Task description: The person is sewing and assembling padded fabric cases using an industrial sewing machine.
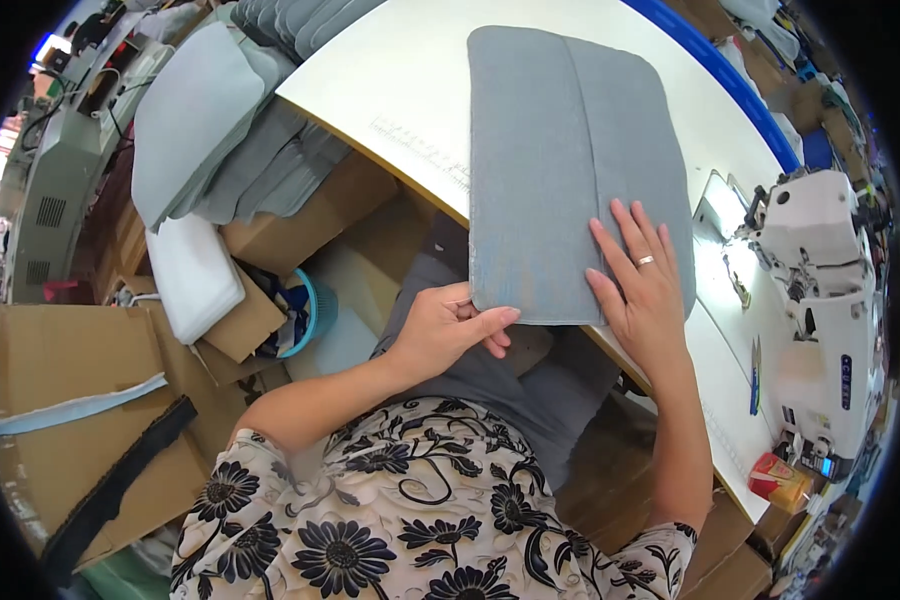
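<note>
A flat grey fabric panel (535,170) with rounded corners and a lengthwise seam lies on the white table, its near end jutting past the table edge. At its near left corner my left hand (457,325) pinches the edge, thumb on top and fingers curled beneath. My right hand (638,285), with a ring on one finger, rests flat on the panel's near right part, fingers stretched out. To the right of the panel stands a white sewing machine (815,240), its needle area lit.
Blue-handled snips (755,375) lie on the white table (390,75) beside the machine. Stacked grey panels (205,120) hang at the left over a cardboard box (310,205). A blue basket (320,315) stands below. A large carton (80,370) bears a black strip (120,480).
</note>
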Demonstrator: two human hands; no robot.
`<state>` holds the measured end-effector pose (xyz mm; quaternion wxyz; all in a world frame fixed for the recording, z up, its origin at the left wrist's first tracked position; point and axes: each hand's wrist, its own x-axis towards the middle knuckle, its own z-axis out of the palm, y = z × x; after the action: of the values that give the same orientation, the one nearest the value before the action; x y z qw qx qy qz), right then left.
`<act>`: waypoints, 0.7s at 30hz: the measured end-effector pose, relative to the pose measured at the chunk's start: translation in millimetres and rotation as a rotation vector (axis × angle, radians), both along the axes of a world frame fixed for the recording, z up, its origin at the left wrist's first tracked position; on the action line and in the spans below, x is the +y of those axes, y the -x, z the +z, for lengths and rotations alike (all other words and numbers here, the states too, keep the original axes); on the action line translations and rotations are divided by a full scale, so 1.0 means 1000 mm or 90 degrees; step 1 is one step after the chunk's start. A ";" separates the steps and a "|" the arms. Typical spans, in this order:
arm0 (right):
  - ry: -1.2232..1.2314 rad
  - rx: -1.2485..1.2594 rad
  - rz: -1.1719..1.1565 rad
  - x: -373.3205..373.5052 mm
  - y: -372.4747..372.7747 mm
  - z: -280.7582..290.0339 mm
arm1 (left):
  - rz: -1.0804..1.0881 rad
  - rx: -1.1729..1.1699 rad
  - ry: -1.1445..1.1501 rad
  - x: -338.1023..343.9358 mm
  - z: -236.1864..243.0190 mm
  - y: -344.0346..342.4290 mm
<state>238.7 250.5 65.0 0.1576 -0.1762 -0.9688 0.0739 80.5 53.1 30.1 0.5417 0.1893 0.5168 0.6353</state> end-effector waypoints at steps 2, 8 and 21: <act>0.005 -0.014 -0.010 -0.002 0.001 0.000 | -0.038 0.080 0.023 -0.003 0.000 0.011; -0.005 -0.025 -0.011 -0.003 0.001 0.001 | 0.097 0.018 -0.090 0.003 -0.018 0.022; 0.252 0.126 -0.043 -0.010 -0.004 0.015 | 0.141 -0.068 -0.067 -0.048 -0.043 0.061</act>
<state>242.2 240.2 80.4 0.2169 -0.2278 -0.9087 0.2746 19.8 5.2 -12.9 0.4843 0.1255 0.4711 0.7265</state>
